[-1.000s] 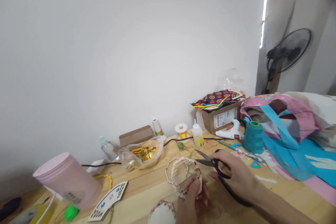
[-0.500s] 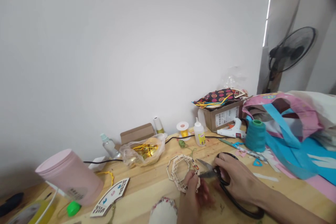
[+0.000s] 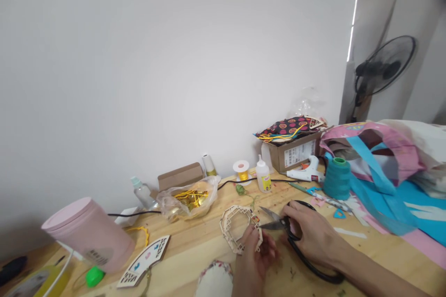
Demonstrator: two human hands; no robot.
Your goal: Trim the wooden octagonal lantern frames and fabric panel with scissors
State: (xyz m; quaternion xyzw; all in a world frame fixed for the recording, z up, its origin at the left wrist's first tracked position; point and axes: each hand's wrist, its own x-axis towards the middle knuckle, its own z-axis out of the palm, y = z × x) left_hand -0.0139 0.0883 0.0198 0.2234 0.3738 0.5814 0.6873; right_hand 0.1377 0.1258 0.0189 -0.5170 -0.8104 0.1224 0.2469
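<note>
A pale wooden lattice frame (image 3: 227, 229), roughly octagonal with a hollow centre, is pinched at its right side by my left hand (image 3: 256, 250). Black-handled scissors (image 3: 293, 232) are gripped in my right hand (image 3: 310, 229), fingers through the upper handle loop. Their blades are parted and point left, with the lower tip at the frame's right edge. Small coloured bits show on the frame beside the blades. Green thread (image 3: 253, 199) runs from a small green ball of thread (image 3: 240, 189) toward the frame. Whether the blades touch thread, I cannot tell.
Behind stand a glue bottle (image 3: 264, 176), a yellow thread spool (image 3: 241, 169) and a plastic bag (image 3: 190, 197) of gold tassels. A glue gun (image 3: 306, 171) and teal thread cone (image 3: 337, 178) lie rightward. Leftward are a pink canister (image 3: 90, 236) and fan-shaped wooden piece (image 3: 144, 261).
The wooden frame has tilted slightly in my left hand. The scissors have shifted a little left, and their blades remain parted. The whole view has drifted slightly.
</note>
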